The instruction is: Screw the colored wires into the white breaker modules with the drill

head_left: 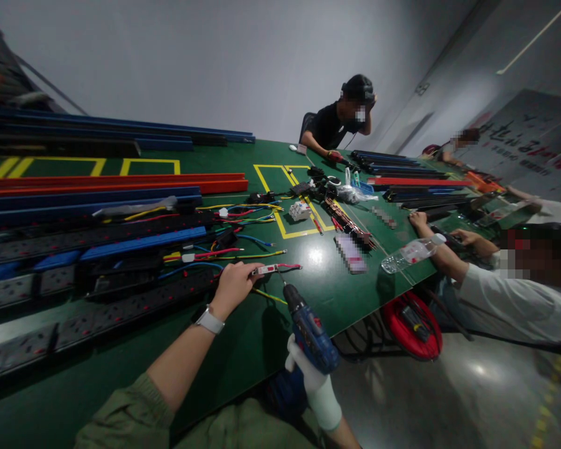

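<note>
My bare left hand pinches a slim white circuit breaker just above the green table. A short red wire leads off its right end. In a white glove, my right hand grips a blue cordless drill, whose bit points up at the breaker. Whether the bit touches the breaker I cannot tell. Beside my left hand lie black power strips with red switches. Loose coloured wires with terminals, such as a yellow-green wire, spread out from them.
Ahead lie several white breakers, copper strips, and a phone-like slab. A plastic bottle lies to the right. Orange rails and blue rails run along the left. Co-workers sit across and to the right.
</note>
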Motion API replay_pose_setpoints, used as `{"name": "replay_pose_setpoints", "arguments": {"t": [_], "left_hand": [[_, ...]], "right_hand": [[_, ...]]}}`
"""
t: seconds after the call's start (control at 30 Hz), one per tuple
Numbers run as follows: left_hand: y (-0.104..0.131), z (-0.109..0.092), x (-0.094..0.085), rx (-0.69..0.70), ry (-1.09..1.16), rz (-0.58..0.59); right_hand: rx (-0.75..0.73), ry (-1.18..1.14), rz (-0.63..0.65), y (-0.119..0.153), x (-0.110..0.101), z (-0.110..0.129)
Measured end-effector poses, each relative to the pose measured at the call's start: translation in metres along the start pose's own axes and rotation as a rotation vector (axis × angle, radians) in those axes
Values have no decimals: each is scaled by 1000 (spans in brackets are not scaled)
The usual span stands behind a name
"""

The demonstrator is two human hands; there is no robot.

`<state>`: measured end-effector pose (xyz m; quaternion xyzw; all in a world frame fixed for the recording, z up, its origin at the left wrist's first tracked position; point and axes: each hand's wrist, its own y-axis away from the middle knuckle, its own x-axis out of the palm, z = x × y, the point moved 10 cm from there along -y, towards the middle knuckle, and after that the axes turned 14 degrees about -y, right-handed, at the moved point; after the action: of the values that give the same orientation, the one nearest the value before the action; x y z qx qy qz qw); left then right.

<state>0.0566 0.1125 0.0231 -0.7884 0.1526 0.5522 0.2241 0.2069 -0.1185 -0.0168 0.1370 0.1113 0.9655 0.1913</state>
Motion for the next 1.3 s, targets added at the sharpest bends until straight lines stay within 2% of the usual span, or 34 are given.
{"name": "replay_pose_setpoints", "arguments": {"t": [0.63,0.9,1.13,1.23,1.3], "left_hand": [[1,-6,-8,14,-3,32],[1,-5,-5,13,-7,24],[3,-7,-10,25,-9,8],[4,-7,-11,23,-24,4],[3,-6,-10,12,-41,1]], "right_hand": [[7,-19,-18,3,0,4],[-18,-15,-32,4,-2,4],[-75,-6,21,13,14,34],[-101,-1,11,19,10,40],[-106,-14,1,21,0,42]]}}
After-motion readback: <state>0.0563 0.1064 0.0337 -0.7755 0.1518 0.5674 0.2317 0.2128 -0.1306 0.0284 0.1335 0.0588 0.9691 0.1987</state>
